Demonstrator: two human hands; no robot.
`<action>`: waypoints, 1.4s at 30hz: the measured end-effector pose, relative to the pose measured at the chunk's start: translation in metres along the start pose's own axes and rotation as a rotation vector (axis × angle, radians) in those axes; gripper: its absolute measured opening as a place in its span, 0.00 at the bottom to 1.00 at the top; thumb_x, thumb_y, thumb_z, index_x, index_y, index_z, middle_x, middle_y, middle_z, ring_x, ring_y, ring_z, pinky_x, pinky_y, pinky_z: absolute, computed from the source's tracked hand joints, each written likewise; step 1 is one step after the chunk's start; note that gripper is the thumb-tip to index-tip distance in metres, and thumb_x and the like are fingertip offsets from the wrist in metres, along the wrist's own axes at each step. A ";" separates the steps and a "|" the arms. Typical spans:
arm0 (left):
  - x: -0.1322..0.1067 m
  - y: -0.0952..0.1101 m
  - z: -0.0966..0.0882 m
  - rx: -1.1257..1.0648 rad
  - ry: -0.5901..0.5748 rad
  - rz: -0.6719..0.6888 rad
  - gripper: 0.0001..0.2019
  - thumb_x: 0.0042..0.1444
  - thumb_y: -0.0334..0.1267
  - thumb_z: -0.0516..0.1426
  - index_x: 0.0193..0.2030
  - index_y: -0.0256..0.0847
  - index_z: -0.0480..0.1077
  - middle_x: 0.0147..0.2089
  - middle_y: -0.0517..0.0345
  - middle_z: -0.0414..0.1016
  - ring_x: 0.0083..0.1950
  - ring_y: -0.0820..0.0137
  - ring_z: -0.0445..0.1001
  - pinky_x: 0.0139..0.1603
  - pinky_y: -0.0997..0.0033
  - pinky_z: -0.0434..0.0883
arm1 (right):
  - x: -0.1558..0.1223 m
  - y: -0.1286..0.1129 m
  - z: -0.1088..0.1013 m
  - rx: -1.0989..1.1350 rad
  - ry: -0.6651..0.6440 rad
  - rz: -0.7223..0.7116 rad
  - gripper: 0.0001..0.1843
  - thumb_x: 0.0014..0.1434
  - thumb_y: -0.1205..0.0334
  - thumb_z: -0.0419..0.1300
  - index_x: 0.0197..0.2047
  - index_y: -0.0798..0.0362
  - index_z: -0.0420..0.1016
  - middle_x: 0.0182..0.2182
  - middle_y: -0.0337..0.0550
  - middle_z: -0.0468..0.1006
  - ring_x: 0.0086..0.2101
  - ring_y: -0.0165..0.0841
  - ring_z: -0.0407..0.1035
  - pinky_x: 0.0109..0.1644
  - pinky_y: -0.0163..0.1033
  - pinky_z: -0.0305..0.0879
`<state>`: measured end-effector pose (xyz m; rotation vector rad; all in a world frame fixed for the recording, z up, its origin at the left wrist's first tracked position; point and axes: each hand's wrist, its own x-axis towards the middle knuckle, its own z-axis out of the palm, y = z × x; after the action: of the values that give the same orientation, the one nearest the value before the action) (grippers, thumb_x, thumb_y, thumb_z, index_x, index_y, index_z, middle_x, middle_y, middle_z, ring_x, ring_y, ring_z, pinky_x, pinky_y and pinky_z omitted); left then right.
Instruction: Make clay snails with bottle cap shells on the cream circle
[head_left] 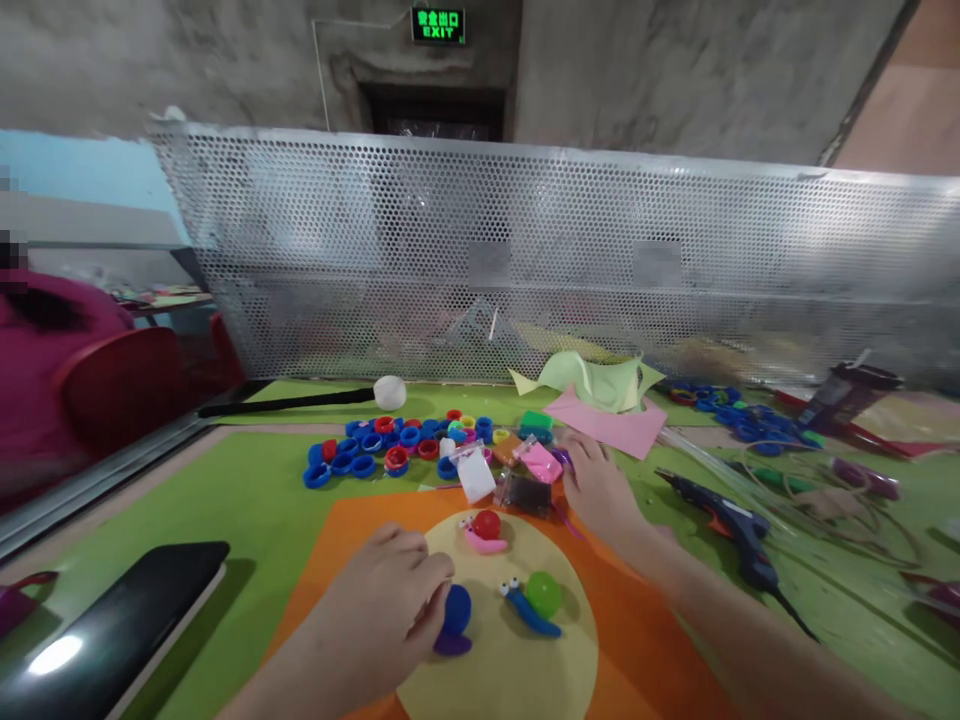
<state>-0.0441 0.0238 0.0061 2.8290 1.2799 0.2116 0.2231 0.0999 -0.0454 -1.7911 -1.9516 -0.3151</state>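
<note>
My left hand (390,600) is curled, its fingertips pressed on a blue clay ball with a purple base (454,622) at the left of a pale yellow paper circle (510,670). Two clay snails sit on that circle: a pink one with a red shell (484,533) and a blue one with a green shell (534,598). My right hand (596,490) reaches forward, fingers bent over small clay packets; a pink packet (541,462) lies just left of it. What its fingers hold is hidden.
Orange paper (637,640) lies under the circle on a green mat. Several blue and red plastic rings (390,445) are heaped behind. A glue gun (724,520) lies at right, a black phone (112,625) at left. A perforated metal screen (525,260) closes the back. A person in magenta (45,370) sits far left.
</note>
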 end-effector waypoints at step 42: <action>0.007 -0.025 0.009 -0.027 0.069 -0.156 0.16 0.60 0.35 0.43 0.33 0.41 0.72 0.27 0.56 0.72 0.31 0.67 0.70 0.36 0.68 0.63 | -0.011 -0.027 -0.032 -0.449 -0.495 0.130 0.13 0.62 0.60 0.53 0.47 0.59 0.67 0.39 0.46 0.73 0.38 0.35 0.70 0.40 0.45 0.67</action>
<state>-0.0571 0.0460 -0.0037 2.7057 1.4905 0.3212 0.2028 0.0720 -0.0190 -2.4644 -2.1992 -0.3044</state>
